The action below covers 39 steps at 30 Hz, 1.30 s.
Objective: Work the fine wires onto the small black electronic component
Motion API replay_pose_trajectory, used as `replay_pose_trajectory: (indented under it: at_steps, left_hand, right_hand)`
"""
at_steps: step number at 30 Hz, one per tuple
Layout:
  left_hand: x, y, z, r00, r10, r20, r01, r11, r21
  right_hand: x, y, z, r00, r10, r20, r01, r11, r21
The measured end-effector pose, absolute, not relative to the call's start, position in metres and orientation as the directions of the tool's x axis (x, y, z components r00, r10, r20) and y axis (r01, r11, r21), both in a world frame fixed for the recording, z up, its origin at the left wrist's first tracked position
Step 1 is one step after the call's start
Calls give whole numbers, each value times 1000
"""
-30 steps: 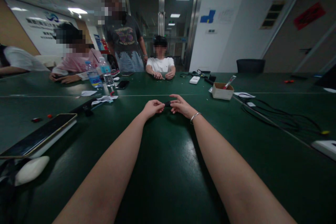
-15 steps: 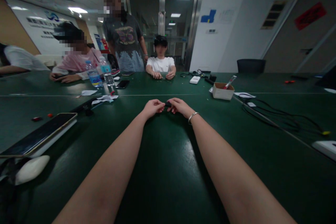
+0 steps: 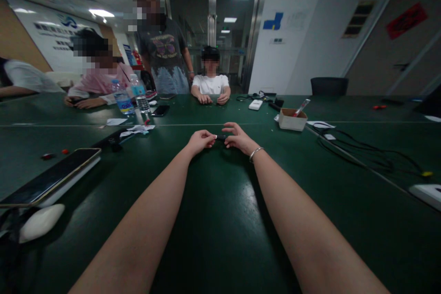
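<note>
Over the dark green table (image 3: 213, 220), my left hand (image 3: 201, 142) pinches the left end of a small black stick-like object (image 3: 221, 138). A bright, shiny bit shows at that end, beside my left fingertips. The object lies roughly level between my two hands, too small to name. My right hand (image 3: 240, 139), with a silver bracelet at the wrist, is at the object's right end. Its upper fingers are stretched out and apart from the object. Its thumb is close to the black end; whether it touches I cannot tell.
On the left lie a phone on a white box (image 3: 55, 177) and a white rounded thing (image 3: 42, 223). Water bottles (image 3: 124, 101) and paper scraps (image 3: 138, 130) are farther back. A small open box (image 3: 292, 119) and black cables (image 3: 361, 147) lie right. People are across the table.
My right fingers have spread and lifted off the black object, and the hand has shifted slightly right. More of the object and its shiny end show. My left hand stays in place.
</note>
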State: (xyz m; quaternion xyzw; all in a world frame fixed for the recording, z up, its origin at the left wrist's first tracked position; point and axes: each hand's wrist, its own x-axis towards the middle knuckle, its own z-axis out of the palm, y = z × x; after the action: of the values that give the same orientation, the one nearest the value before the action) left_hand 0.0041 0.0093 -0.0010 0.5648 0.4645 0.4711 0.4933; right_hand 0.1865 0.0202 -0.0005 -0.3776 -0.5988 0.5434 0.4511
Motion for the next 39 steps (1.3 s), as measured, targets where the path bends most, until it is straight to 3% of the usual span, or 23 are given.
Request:
replay_pose_trajectory:
  at_steps: [4, 8, 12, 20, 27, 34, 39]
  left_hand:
    - [5, 8, 0, 123, 989, 77, 45, -83, 996]
    - [4, 10, -1, 123, 990, 72, 26, -76, 997]
    - [3, 12, -2, 104, 992, 65, 7, -66, 998]
    - [2, 8, 1, 91, 994, 61, -66, -55, 996]
    - [3, 9, 0, 70, 996, 50, -124, -41, 991]
    - [3, 8, 2, 81, 996, 43, -104, -35, 994]
    - [2, 9, 1, 86, 995, 42, -107, -32, 994]
  right_hand:
    - [185, 22, -1, -262, 963, 63, 13, 69, -998]
    - [183, 24, -1, -335, 941, 47, 107, 88, -990]
    - [187, 22, -2, -329, 935, 134, 15, 148, -989]
    - [180, 26, -2, -293, 955, 34, 62, 55, -997]
    - [188, 21, -2, -318, 937, 147, -37, 142, -989]
    - [182, 24, -2, -304, 952, 45, 50, 63, -997]
    - [184, 22, -1, -326, 940, 101, -36, 94, -995]
